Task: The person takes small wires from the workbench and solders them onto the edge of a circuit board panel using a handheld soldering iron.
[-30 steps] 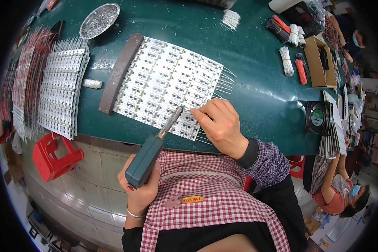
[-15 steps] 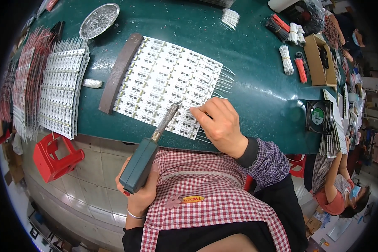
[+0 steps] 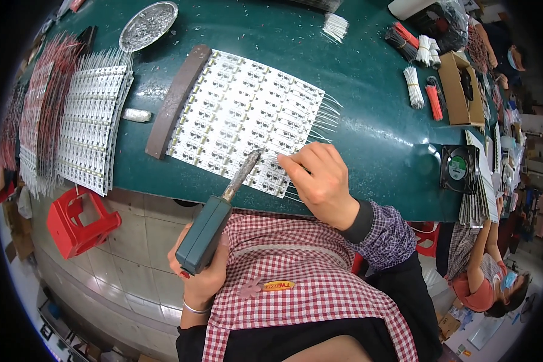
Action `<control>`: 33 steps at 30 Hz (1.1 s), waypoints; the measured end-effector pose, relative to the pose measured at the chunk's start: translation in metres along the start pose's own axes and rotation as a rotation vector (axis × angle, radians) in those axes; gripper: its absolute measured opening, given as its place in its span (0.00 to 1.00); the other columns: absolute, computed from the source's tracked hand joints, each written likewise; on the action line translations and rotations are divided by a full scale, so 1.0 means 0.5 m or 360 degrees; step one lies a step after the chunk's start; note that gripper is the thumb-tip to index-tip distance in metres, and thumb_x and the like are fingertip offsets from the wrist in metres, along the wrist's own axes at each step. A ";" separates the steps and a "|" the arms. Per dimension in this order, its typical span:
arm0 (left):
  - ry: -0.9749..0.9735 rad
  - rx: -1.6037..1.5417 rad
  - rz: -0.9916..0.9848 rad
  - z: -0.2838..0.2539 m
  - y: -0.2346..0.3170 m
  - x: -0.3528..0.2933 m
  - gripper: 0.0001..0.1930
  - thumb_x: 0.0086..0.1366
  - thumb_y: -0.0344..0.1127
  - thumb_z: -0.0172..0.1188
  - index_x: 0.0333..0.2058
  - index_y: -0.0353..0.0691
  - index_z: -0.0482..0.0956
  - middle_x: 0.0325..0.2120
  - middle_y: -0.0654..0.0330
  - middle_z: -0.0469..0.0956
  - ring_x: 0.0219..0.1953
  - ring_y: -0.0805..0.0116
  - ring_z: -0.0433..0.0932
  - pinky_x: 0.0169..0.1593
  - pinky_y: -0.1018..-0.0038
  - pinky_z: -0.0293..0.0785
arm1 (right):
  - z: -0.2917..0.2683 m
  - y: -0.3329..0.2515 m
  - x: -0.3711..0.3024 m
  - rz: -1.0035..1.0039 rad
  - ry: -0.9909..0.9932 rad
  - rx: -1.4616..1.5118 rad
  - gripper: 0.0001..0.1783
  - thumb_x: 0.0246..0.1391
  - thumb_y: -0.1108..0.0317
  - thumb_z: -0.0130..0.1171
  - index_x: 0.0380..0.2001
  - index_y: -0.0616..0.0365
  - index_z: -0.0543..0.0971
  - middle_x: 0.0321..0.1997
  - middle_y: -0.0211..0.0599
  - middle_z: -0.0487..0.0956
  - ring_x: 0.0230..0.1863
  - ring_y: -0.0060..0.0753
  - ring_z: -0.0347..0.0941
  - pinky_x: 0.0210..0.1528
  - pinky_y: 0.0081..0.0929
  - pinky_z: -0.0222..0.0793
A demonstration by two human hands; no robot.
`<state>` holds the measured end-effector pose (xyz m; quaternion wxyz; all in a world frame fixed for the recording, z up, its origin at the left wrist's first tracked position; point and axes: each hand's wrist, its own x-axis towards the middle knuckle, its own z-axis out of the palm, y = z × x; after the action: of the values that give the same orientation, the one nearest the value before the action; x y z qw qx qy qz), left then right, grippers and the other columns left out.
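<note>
My left hand grips the green handle of a soldering iron, whose metal tip rests near the front edge of a white panel of LED strips on the green table. At that same front edge my right hand pinches thin white wires between finger and thumb, just right of the iron's tip. More white wires stick out from the panel's right side. A dark brown bar lies across the panel's left end.
Stacks of LED panels and red-wired strips lie at the left, a round metal dish behind them. Wire bundles, a cardboard box and a small fan are at the right. A red stool stands below. Another person sits at the right.
The soldering iron's tip has shifted slightly along the panel's front edge toward my right hand, and my left hand has lifted a little. The right hand stays at the wires.
</note>
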<state>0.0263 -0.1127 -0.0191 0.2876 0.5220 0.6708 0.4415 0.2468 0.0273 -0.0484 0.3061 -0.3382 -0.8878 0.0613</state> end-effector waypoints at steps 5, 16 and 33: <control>-0.0029 0.0023 0.0052 -0.002 -0.003 0.000 0.08 0.51 0.19 0.66 0.31 0.28 0.80 0.27 0.53 0.78 0.24 0.62 0.78 0.28 0.73 0.73 | 0.007 0.001 -0.002 0.0002 -0.0030 -0.0028 0.14 0.43 0.74 0.59 0.38 0.62 0.80 0.29 0.32 0.73 0.35 0.34 0.73 0.41 0.32 0.69; -0.0037 0.0032 0.0042 0.006 0.000 0.007 0.06 0.51 0.20 0.66 0.30 0.30 0.80 0.26 0.55 0.77 0.23 0.66 0.77 0.26 0.74 0.71 | 0.009 -0.003 0.002 0.0004 -0.0007 -0.0048 0.16 0.40 0.78 0.64 0.37 0.60 0.82 0.29 0.31 0.77 0.32 0.35 0.74 0.37 0.33 0.69; -0.0037 0.0036 0.0051 0.005 0.001 0.003 0.07 0.51 0.19 0.66 0.30 0.29 0.80 0.26 0.54 0.78 0.23 0.64 0.78 0.27 0.73 0.73 | 0.012 -0.006 0.000 -0.0061 -0.0010 -0.0125 0.16 0.41 0.73 0.58 0.37 0.65 0.80 0.30 0.35 0.73 0.35 0.37 0.73 0.42 0.33 0.69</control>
<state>0.0281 -0.1108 -0.0196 0.2824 0.5409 0.6639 0.4324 0.2415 0.0256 -0.0524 0.2909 -0.3328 -0.8967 0.0216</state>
